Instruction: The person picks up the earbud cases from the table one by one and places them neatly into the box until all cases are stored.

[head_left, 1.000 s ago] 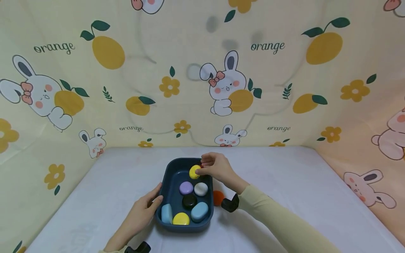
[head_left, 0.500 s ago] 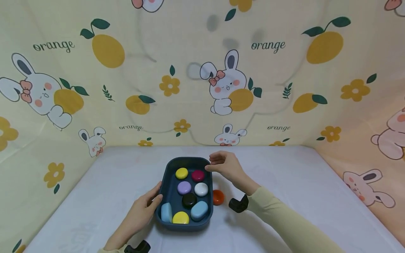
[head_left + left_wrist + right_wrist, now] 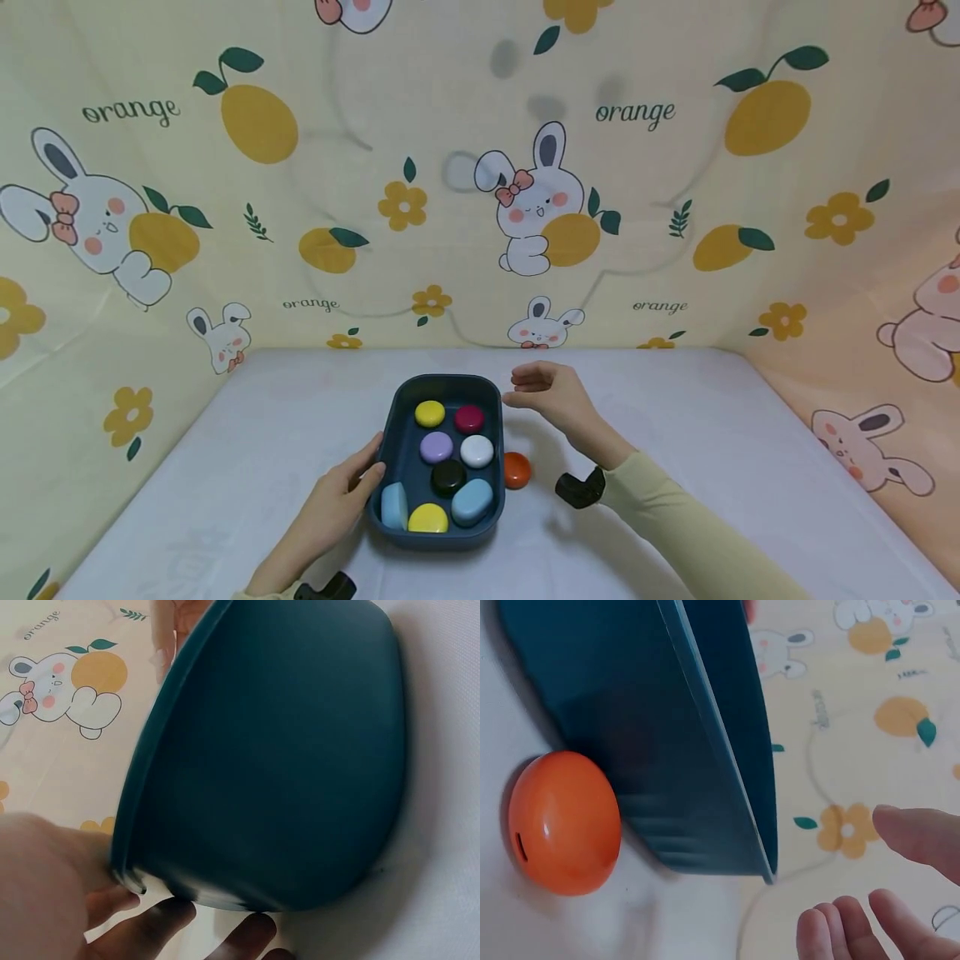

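A dark blue plastic container (image 3: pixel 444 542) with rounded corners stands on the white surface. My left hand (image 3: pixel 337 500) holds its left side, thumb at the rim and fingers along the outer wall in the left wrist view. Inside lie glossy rounded pieces: yellow (image 3: pixel 430 413), dark red (image 3: pixel 469 419), purple (image 3: pixel 436 447), white (image 3: pixel 477 451), black (image 3: pixel 448 477), another yellow (image 3: pixel 428 518) and two light blue ones, one flat (image 3: pixel 472 502), one on edge (image 3: pixel 393 506). Beyond the container's back right corner, my right hand (image 3: pixel 555 400) hovers with fingers loosely bent, holding nothing.
A glossy orange rounded piece (image 3: pixel 517 470) with a small dark slot, seen in the right wrist view, lies close outside the container's right wall. A curtain (image 3: pixel 420 125) printed with rabbits and oranges encloses the back and sides of the white-covered table (image 3: pixel 645 400).
My right hand has let go of the yellow piece, which now lies at the container's back left, and has drawn back to the right. The left hand stays on the container.
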Demonstrator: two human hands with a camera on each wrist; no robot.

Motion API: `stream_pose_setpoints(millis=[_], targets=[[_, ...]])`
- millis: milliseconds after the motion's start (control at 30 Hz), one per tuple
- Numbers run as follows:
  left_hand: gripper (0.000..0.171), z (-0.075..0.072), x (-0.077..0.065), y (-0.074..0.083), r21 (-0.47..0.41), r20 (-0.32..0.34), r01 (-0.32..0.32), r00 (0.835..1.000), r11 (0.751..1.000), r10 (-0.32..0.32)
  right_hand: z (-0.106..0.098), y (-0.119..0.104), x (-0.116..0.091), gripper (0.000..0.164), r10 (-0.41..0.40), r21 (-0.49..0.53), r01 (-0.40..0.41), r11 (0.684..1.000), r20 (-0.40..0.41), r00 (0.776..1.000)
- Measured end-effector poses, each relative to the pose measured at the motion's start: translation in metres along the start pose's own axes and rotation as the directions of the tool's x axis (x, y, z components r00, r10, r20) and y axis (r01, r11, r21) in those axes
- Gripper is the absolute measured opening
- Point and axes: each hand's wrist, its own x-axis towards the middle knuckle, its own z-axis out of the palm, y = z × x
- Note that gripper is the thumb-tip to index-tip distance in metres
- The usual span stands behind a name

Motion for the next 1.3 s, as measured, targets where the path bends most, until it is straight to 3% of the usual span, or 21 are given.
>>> stream_pose_setpoints(millis=[267,567,933,1300], targets=[[0.054,0.001,0.000,0.001,0.006,-0.002,0.004,1.000,1.000,-0.004,-0.009,0.009,-0.004,0.040,0.072,0.004,-0.073,0.997,0.015,0.997],[0.054,0.002,0.000,0.002,0.004,0.001,0.008,1.000,1.000,-0.008,-0.015,0.029,-0.011,0.039,0.096,-0.061,-0.090,0.994,0.093,0.991],[0.054,0.001,0.000,0.001,0.001,0.012,0.031,0.999,1.000,-0.031,-0.010,0.049,-0.025,0.044,0.045,-0.098,-0.018,0.995,0.274,0.961],[0.055,0.000,-0.001,0.001,0.002,0.014,0.027,1.000,1.000,-0.027,-0.004,0.055,-0.028,0.049,0.058,-0.122,-0.017,0.992,0.336,0.940]])
